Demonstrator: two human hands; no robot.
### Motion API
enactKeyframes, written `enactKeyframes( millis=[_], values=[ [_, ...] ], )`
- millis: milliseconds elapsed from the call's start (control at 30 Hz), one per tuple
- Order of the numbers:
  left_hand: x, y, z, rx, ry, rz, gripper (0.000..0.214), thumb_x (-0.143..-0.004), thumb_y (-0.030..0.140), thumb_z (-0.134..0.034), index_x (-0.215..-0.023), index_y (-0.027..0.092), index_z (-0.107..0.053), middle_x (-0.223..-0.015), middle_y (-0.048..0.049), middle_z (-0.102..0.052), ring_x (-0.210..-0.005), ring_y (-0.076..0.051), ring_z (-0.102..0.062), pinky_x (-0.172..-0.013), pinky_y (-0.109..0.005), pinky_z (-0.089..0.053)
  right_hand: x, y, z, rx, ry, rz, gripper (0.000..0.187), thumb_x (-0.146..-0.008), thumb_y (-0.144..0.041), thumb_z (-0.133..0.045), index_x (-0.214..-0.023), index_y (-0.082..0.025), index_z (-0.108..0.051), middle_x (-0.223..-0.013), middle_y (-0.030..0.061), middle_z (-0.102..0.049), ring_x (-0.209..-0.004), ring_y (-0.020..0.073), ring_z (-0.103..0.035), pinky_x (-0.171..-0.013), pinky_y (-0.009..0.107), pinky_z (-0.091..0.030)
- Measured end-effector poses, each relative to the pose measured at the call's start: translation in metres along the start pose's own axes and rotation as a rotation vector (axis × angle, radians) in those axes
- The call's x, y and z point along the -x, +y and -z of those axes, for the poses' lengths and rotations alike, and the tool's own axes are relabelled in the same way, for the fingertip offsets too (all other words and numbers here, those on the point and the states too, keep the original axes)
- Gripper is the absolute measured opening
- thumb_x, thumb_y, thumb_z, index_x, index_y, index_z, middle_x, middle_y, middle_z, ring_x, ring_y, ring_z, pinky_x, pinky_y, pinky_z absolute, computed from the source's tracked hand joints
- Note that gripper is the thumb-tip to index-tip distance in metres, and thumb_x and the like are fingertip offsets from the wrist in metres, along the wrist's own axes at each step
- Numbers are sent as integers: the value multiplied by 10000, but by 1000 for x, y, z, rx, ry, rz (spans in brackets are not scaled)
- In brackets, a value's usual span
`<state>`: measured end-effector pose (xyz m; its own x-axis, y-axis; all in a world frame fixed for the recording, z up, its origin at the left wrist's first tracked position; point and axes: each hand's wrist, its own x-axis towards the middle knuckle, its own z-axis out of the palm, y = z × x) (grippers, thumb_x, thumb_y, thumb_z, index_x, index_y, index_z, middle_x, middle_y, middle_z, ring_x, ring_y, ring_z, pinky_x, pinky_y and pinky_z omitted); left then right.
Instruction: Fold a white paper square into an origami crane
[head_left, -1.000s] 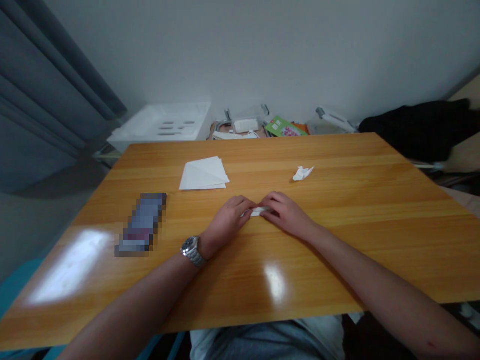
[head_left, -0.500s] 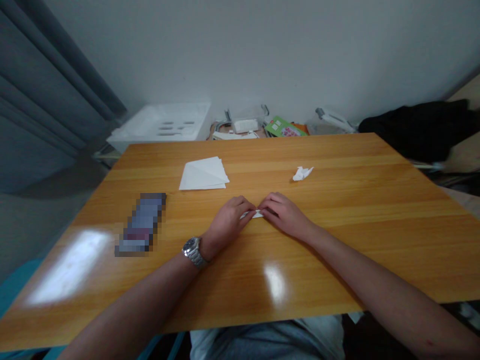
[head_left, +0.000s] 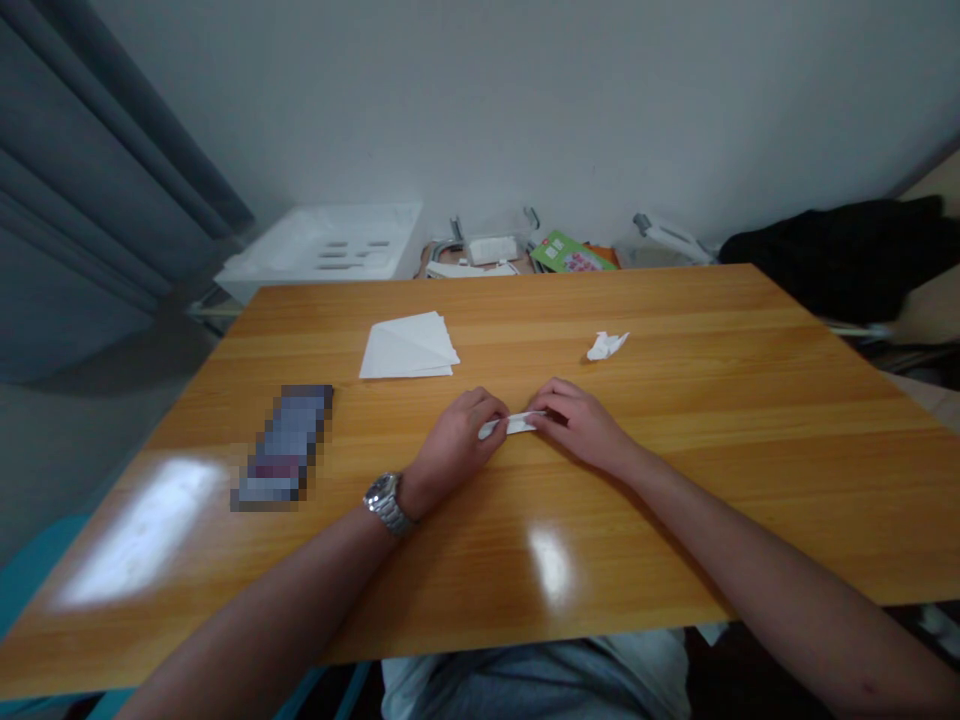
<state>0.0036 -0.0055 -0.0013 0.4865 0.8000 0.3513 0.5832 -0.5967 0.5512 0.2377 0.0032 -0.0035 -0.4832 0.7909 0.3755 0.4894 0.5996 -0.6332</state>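
Note:
A small folded strip of white paper lies on the wooden table between my two hands. My left hand, with a metal watch on the wrist, pinches the strip's left end with curled fingers. My right hand presses down on its right end with its fingers together. Most of the paper is hidden under the fingertips.
A stack of white folded sheets lies farther back on the left. A small crumpled white paper piece sits at the back right. A blurred dark flat object rests to the left. Behind the table are a white tray, clutter and a dark cloth.
My hands have drawn slightly apart, and more of the white strip shows between them. Nothing else on the table has moved.

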Motion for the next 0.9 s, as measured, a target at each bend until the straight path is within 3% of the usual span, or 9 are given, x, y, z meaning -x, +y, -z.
enactKeyframes(
  millis=[167,467,733,900],
  values=[
    [0,0,2,37,-20,9,137,-1015,276,-581,-976,185,-675,-961,-47,-665,-916,-192,-607,-854,-334,-490,0,-1,2,7,0,3,162,-990,-310,-634,-907,-189,-706,-907,66,-632,-859,206,-603,-773,333,-482],
    [0,0,2,84,-9,55,136,-1017,230,-555,-957,177,-665,-964,-56,-655,-907,-188,-609,-837,-329,-501,1,0,6,12,20,-33,149,-969,-325,-670,-917,-197,-727,-913,57,-647,-852,198,-621,-773,328,-487],
    [-1,1,4,81,-37,43,139,-1017,235,-564,-962,174,-675,-962,-54,-652,-911,-188,-611,-843,-327,-502,1,3,11,28,-32,6,194,-986,-339,-643,-893,-195,-735,-896,66,-675,-867,211,-629,-783,345,-491],
    [0,0,3,53,-36,-2,150,-1020,260,-571,-960,175,-679,-958,-52,-648,-909,-187,-611,-840,-322,-503,2,-3,6,-22,15,6,167,-971,-357,-666,-977,-207,-740,-956,68,-662,-882,200,-635,-793,342,-511]
  ],
)
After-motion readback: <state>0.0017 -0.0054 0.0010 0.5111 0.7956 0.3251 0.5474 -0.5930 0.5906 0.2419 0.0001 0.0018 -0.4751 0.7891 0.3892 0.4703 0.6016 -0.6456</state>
